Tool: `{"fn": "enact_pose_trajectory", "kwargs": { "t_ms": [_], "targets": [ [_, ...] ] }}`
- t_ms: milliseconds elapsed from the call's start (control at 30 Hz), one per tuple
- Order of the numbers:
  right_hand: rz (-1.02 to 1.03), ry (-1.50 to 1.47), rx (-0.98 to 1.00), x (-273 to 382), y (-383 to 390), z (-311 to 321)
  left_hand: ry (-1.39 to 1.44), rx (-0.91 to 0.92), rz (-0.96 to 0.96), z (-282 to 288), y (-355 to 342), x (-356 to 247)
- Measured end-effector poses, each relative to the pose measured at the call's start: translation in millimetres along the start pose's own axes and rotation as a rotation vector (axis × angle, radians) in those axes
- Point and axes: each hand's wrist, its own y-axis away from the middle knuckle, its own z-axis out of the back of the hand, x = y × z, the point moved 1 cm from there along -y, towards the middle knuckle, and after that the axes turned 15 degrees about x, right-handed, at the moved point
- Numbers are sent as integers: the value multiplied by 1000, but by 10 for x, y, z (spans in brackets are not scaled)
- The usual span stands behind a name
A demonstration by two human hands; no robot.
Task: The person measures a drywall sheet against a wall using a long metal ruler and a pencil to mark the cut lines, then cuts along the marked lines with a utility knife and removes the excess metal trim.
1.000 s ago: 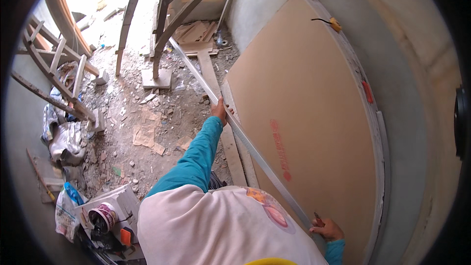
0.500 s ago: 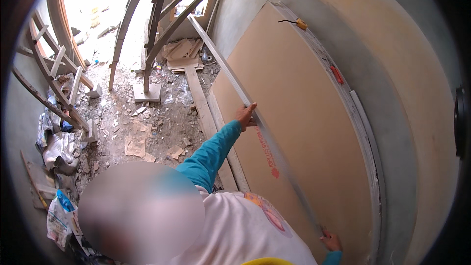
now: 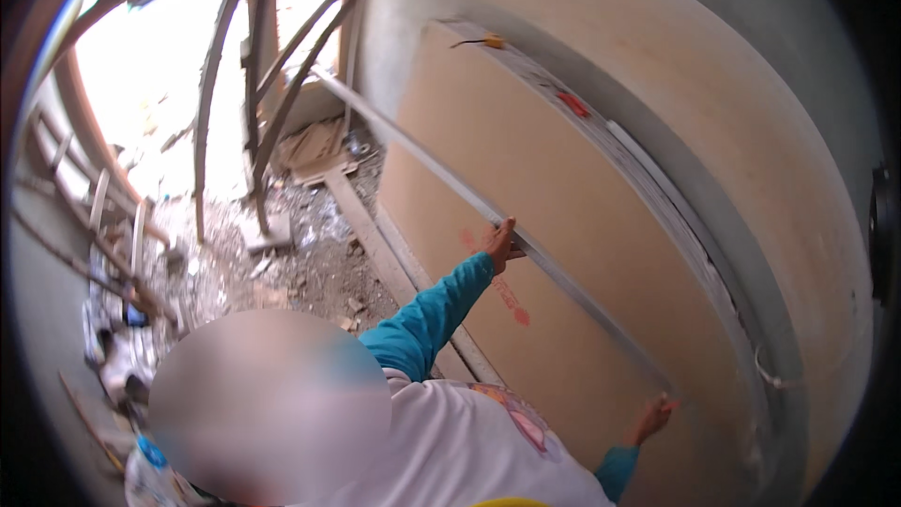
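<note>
Currently, left hand point(image 3: 500, 246) grips long silver metal bar point(image 3: 441, 173) across flat tan board point(image 3: 535, 150). Right hand point(image 3: 653, 419) — near bar's lower end — finger grip unclear.

Okay, counted one left hand point(image 3: 500, 246), one right hand point(image 3: 652, 421) (so, two total), two teal sleeves point(image 3: 427, 312), one long silvery bar point(image 3: 436, 167), one big tan board face point(image 3: 601, 253), plus one small yellow item point(image 3: 494, 40) and one red item point(image 3: 573, 105).

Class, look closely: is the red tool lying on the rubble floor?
No, the red tool lies along the top edge of the brown board.
</note>
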Motion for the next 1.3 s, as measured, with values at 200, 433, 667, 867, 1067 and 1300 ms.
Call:
{"fn": "enact_pose_trajectory", "kwargs": {
  "t_ms": [200, 433, 667, 867, 1067, 1300],
  "targets": [
    [-255, -890, 55, 43, 397, -734, 18, 184, 161, 255, -62, 437],
    [-387, -811, -354, 557, 417, -1593, -217, 344, 52, 577, -74, -251],
    [-323, -794, -558, 505, 985, -2165, -243, 439, 153, 996, -47, -759],
    [-250, -879, -539, 467, 754, -2016, -254, 402, 66, 973, -162, -772],
    [-281, -878, -427, 409, 434, -1509, -219, 284, -38, 859, -165, -689],
    [-343, -1001, -404, -35, -435, -1285, -168, 352, 52, 751, -797, -488]
  ]
}}
